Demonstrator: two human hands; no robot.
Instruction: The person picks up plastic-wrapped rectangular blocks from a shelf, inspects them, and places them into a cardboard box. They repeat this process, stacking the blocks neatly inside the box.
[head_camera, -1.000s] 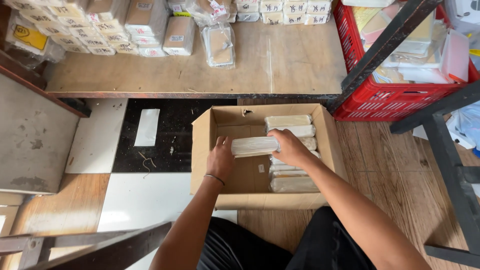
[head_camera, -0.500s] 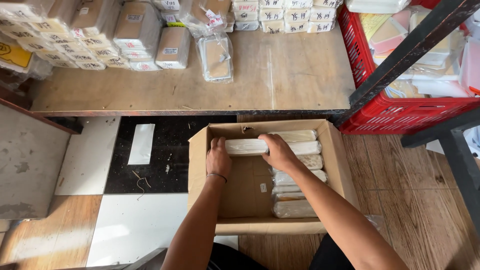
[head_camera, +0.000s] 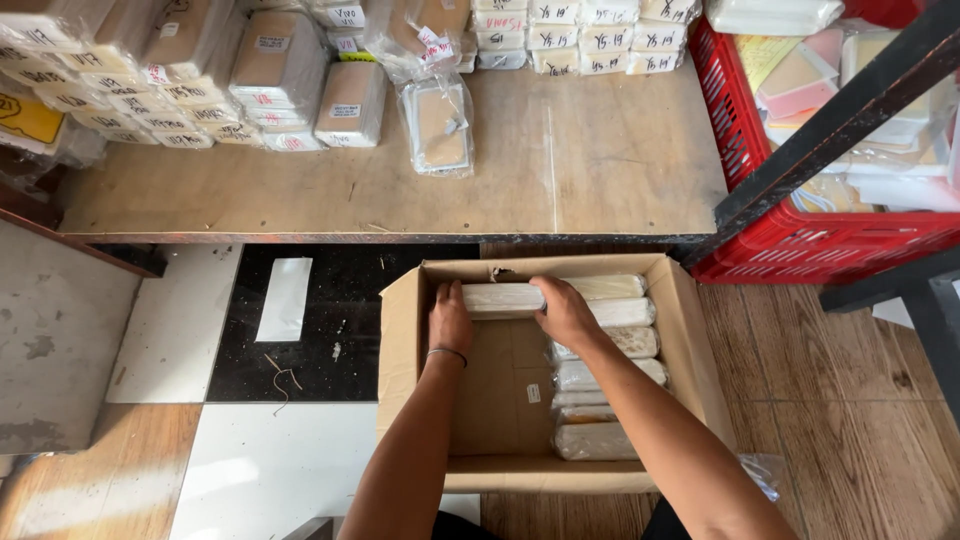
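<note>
We grip one wrapped pale packet (head_camera: 503, 298) with both hands, left hand (head_camera: 449, 322) and right hand (head_camera: 566, 312) clamped on its ends, at the far wall of the cardboard box (head_camera: 400, 340); stacked packets (head_camera: 600, 400) sit right of our hands.

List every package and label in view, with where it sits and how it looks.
Wrapped packet: long, pale, at the box's far wall, under left hand and right hand.
Cardboard box: brown, open, on the floor.
Stacked packets: pale, along the box's right side.
Small label: white, on the box floor.
Labelled packs: tan, plastic-wrapped, rows on the wooden table.
Red crate: right, holding flat packs.
</note>
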